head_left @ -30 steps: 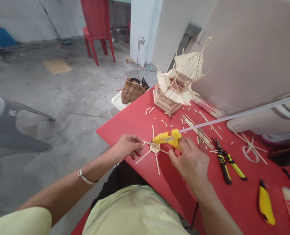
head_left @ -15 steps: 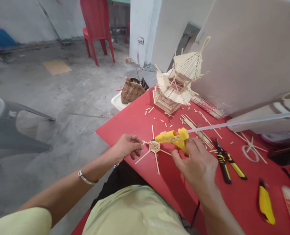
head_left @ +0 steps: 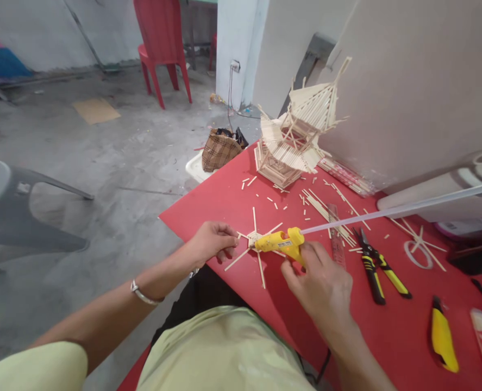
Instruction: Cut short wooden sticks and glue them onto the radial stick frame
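Observation:
My left hand [head_left: 218, 243] is closed in a pinch beside the left side of a star-shaped stick frame, with a short wooden stick [head_left: 239, 237] showing at its fingertips. The stick frame [head_left: 260, 270] lies flat on the red table, its spokes spreading from a small hub of stacked pieces. My right hand [head_left: 322, 277] is wrapped round a yellow hot glue gun [head_left: 279, 243], whose nozzle is at the left side of the hub. A long clear glue stick [head_left: 371, 210] juts from the gun's back. The gun covers part of the hub.
A pagoda-like stick model [head_left: 295, 136] stands at the table's back corner. Loose sticks [head_left: 326, 212], a clear ruler [head_left: 336, 239], yellow-black cutters [head_left: 373, 266], a tape roll [head_left: 418, 255] and a yellow-handled cutter [head_left: 443, 336] lie to the right on the red table [head_left: 208, 206].
My right hand has moved the glue gun slightly left and down, its nozzle passing from the hub's top to its left side. The ruler has come into sight. My left hand stays nearly still.

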Demonstrator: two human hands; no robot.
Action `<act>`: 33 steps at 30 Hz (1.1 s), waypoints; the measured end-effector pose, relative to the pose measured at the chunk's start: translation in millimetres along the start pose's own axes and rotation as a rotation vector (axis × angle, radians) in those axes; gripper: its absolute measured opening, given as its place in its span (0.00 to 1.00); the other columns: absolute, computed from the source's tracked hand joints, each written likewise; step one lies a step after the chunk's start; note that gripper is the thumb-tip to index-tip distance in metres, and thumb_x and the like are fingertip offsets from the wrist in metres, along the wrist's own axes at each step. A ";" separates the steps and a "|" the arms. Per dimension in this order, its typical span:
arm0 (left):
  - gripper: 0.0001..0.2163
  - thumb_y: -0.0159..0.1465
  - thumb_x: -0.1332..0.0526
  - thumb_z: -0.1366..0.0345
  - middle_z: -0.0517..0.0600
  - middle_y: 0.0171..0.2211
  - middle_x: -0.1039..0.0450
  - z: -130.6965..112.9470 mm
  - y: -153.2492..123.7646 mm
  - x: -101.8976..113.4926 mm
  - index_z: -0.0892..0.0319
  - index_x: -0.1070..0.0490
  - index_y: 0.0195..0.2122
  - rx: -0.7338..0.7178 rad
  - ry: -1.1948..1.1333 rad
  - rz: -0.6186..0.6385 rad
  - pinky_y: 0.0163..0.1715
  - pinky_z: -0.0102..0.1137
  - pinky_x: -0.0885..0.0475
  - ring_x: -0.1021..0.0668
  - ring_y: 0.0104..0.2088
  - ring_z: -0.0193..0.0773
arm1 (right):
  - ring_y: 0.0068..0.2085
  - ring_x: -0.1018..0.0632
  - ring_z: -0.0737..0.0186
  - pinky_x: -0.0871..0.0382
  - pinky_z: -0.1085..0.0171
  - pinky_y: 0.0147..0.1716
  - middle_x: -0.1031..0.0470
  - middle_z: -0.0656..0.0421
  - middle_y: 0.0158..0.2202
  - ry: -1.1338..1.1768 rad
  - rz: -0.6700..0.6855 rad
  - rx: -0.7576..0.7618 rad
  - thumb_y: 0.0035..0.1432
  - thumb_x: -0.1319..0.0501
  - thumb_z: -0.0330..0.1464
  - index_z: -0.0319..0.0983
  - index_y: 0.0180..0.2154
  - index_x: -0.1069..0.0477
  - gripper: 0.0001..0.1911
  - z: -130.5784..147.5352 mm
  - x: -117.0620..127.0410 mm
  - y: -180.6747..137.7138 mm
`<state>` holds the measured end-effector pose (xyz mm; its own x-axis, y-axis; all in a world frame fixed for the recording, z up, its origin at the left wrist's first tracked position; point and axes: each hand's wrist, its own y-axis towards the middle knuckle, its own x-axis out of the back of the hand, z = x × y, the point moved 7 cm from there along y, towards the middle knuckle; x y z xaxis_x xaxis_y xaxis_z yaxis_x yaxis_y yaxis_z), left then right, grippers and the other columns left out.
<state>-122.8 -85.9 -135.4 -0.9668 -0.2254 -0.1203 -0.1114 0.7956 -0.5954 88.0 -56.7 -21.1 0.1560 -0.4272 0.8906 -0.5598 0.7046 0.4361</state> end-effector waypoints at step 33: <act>0.05 0.52 0.35 0.72 0.50 0.20 0.24 1.2 1.7 0.5 0.65 0.27 0.31 -0.008 0.023 -0.005 0.12 0.24 0.33 0.24 0.17 0.35 | 0.26 0.29 0.67 0.45 0.66 0.25 0.26 0.61 0.29 0.040 -0.033 0.040 0.56 0.44 0.30 0.37 0.39 0.27 0.10 8.0 -6.9 -0.7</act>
<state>-123.2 -85.4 -137.5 -0.9713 -0.2165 -0.0986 -0.1182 0.7987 -0.5900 80.8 -58.7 -28.6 0.2065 -0.4262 0.8808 -0.5862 0.6668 0.4601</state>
